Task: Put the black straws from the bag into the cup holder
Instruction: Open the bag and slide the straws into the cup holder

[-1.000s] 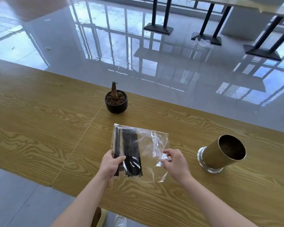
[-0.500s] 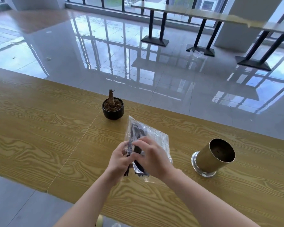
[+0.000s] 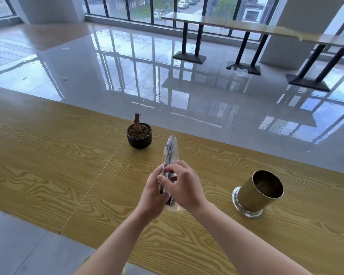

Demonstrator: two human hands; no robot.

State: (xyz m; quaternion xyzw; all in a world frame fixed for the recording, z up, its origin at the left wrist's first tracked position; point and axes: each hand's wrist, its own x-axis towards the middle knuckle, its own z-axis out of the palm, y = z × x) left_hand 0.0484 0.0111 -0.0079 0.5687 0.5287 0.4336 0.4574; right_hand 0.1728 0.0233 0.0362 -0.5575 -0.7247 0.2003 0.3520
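Observation:
A clear plastic bag (image 3: 170, 149) with black straws (image 3: 168, 153) inside stands on edge above the wooden table (image 3: 48, 155), lifted and turned nearly upright. My left hand (image 3: 152, 195) grips its lower part from the left. My right hand (image 3: 184, 185) holds it from the right, fingers pinching the plastic near the middle. The hands hide most of the straws. A gold metal cup holder (image 3: 258, 192) on a glass base stands empty on the table to the right of my hands.
A small black pot (image 3: 139, 135) with a bare stump stands behind the bag. The table's far edge borders a glossy tiled floor. Long tables on black legs (image 3: 189, 42) stand by the windows.
The bag lay flat on the table with a hand at each side; both hands have since come together, lifted it and turned it on edge. The view has tilted up.

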